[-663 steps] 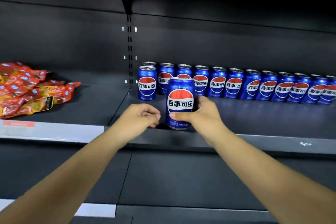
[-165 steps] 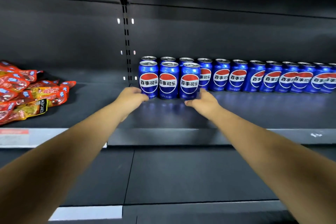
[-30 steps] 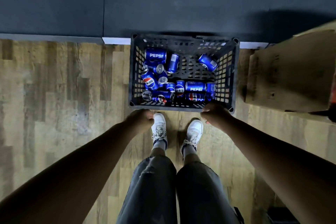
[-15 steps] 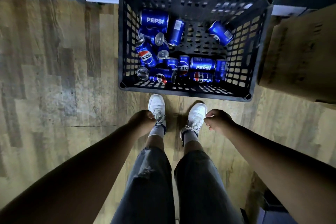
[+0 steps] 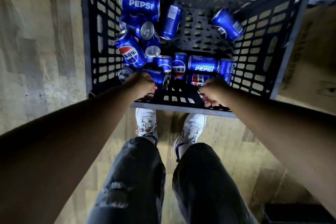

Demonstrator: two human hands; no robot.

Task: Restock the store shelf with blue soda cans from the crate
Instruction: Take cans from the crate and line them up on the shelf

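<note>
A black plastic crate [image 5: 283, 45] stands on the floor right in front of my feet. Several blue soda cans lie jumbled in it, one with a white PEPSI label [image 5: 140, 3] at the back left. Both my hands reach down inside the crate's near wall. My left hand [image 5: 139, 83] is lowered onto a blue can [image 5: 161, 78] lying at the front; its curled fingers are hidden, so its grip does not show. My right hand [image 5: 213, 91], fingers loosely curled, hangs just in front of another can [image 5: 199, 79] and holds nothing that I can see.
A cardboard box [image 5: 312, 56] stands against the crate's right side. Wood-look floor [image 5: 40, 51] stretches to the left. My legs in dark jeans and my white shoes [image 5: 146, 123] are directly below the crate. A dark object [image 5: 298, 212] sits at the bottom right.
I have bent closer to the crate. Both hands moved forward from above my shoes, over the near rim and down among the front cans.
</note>
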